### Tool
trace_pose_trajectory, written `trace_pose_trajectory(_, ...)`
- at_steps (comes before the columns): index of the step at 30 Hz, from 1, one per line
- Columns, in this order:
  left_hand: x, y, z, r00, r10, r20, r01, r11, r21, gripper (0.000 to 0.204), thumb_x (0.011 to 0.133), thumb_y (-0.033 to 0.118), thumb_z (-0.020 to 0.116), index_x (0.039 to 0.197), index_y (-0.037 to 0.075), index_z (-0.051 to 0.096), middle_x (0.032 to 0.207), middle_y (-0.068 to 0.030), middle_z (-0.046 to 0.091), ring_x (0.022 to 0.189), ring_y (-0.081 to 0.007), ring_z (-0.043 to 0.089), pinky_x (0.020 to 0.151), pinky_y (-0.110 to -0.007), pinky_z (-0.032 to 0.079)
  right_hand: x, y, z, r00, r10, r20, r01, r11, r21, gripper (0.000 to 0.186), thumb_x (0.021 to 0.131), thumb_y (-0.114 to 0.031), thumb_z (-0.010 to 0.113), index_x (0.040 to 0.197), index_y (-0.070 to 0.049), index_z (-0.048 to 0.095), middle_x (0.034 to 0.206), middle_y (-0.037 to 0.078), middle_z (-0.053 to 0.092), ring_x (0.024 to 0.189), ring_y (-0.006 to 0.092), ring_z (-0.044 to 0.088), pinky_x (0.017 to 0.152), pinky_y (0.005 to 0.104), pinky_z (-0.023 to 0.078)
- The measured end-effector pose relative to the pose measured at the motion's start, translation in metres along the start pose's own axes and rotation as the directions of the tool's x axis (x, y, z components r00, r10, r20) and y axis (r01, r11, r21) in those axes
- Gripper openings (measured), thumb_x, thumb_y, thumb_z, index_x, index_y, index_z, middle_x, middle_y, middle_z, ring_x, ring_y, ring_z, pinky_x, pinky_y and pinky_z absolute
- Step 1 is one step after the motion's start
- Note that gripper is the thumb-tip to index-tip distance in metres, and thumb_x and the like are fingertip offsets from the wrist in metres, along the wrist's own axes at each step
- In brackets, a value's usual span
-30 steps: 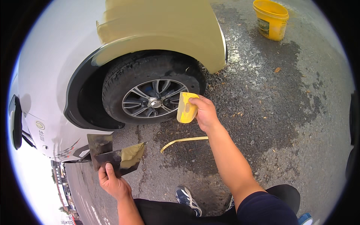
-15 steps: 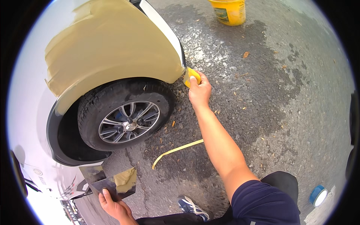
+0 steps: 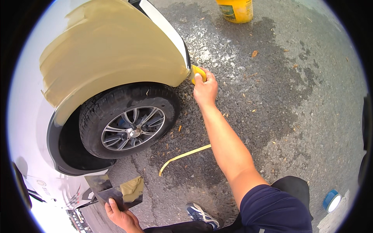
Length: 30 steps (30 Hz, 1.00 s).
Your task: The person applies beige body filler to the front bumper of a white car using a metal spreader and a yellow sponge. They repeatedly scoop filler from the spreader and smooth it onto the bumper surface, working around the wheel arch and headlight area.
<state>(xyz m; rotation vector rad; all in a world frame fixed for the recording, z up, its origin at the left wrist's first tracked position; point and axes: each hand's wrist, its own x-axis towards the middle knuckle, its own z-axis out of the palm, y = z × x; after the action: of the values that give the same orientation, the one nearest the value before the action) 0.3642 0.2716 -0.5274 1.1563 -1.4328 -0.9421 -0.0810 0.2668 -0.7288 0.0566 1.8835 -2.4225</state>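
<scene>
My right hand point(image 3: 206, 88) is closed around a yellow putty spreader point(image 3: 199, 73), its edge up against the lower corner of the car's fender. Tan filler point(image 3: 116, 42) covers most of that fender, above the wheel arch. At the lower left my left hand point(image 3: 119, 214) grips a dark flat putty board point(image 3: 112, 195) with the thumb on top. A lump of tan putty point(image 3: 132, 189) lies on the board's right side. The board seems to have a second plate behind it, partly covered. Below the filled panel is the car's wheel point(image 3: 132, 126).
A yellow bucket point(image 3: 237, 11) stands on the asphalt at the top. A strip of yellow tape point(image 3: 182, 155) lies on the ground near my right forearm. A blue roll of tape point(image 3: 332, 200) is at the lower right. My shoe point(image 3: 200, 213) shows at the bottom.
My right hand and the spreader have shifted slightly up and left, along the fender corner. The left hand with the board stays nearly in place; the whole view has moved a little.
</scene>
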Motion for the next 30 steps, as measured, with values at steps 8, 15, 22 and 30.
trace_pose_trajectory(8, 0.002, -0.005, -0.001, 1.000, -0.016, -0.017, 0.015, 1.000, -0.018, 0.017, 0.102, 0.014, 0.062, 0.115, 0.003, 0.058, 0.106, -0.0049, 0.066, 0.095, -0.0138, 0.063, 0.085, -0.029, 0.054, -0.027, 0.002, 0.007, 1.000, 0.003, -0.010, -0.002, 1.000, 0.023, 0.026, 0.095, -0.014, 0.062, 0.117, -0.004, 0.070, 0.113, 0.008, 0.064, 0.102, 0.0202, 0.066, 0.090, 0.0324, 0.051)
trace_pose_trajectory(15, 0.003, -0.007, 0.002, 1.000, -0.016, -0.001, 0.016, 1.000, -0.002, 0.017, 0.102, 0.015, 0.061, 0.115, 0.003, 0.059, 0.107, -0.0057, 0.066, 0.096, -0.0148, 0.063, 0.086, -0.030, 0.054, -0.047, 0.016, 0.013, 1.000, 0.019, -0.003, -0.019, 0.999, 0.047, 0.026, 0.095, -0.012, 0.061, 0.118, -0.003, 0.070, 0.112, 0.011, 0.065, 0.104, 0.0263, 0.066, 0.092, 0.0353, 0.051)
trace_pose_trajectory(22, 0.004, -0.005, 0.003, 1.000, -0.017, 0.012, 0.017, 1.000, 0.004, 0.020, 0.102, 0.016, 0.061, 0.117, 0.003, 0.059, 0.109, -0.0059, 0.066, 0.098, -0.0150, 0.064, 0.087, -0.031, 0.054, -0.021, 0.014, 0.007, 0.997, 0.069, -0.046, -0.065, 0.995, 0.079, 0.028, 0.096, -0.015, 0.063, 0.119, -0.001, 0.070, 0.115, 0.009, 0.065, 0.102, 0.0195, 0.066, 0.091, 0.0326, 0.052)
trace_pose_trajectory(30, 0.004, -0.007, 0.006, 0.999, -0.048, -0.019, 0.048, 0.999, 0.018, 0.019, 0.102, 0.017, 0.062, 0.116, 0.004, 0.059, 0.110, -0.0061, 0.067, 0.098, -0.0155, 0.064, 0.086, -0.032, 0.055, -0.052, 0.025, 0.017, 0.998, 0.058, 0.037, -0.061, 0.994, 0.094, 0.027, 0.094, -0.010, 0.067, 0.120, -0.001, 0.071, 0.112, 0.005, 0.065, 0.094, 0.0112, 0.066, 0.085, 0.0267, 0.053)
